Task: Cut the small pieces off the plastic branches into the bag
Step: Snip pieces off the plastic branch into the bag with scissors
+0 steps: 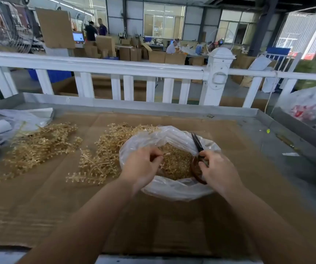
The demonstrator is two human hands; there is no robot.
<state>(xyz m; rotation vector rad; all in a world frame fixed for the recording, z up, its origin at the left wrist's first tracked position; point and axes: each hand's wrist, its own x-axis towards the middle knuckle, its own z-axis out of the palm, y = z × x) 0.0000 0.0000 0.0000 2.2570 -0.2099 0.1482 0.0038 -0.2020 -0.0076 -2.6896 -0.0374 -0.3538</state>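
Observation:
An open clear plastic bag (174, 189) sits mid-table, filled with small tan plastic pieces (176, 164). My left hand (143, 166) hovers over the bag's left rim, its fingers curled and pinching a small tan piece. My right hand (218, 168) grips the brown handles of dark scissors (197, 142), whose blades point up and away over the bag. Tan plastic branches lie in one pile (98, 159) just left of the bag and another pile (39, 145) farther left.
Brown cardboard (172, 225) covers the metal table. Crumpled plastic and white rolls (20, 119) lie at the far left. A filled plastic bag (313, 109) stands at the right edge. A white railing (134, 69) runs behind the table.

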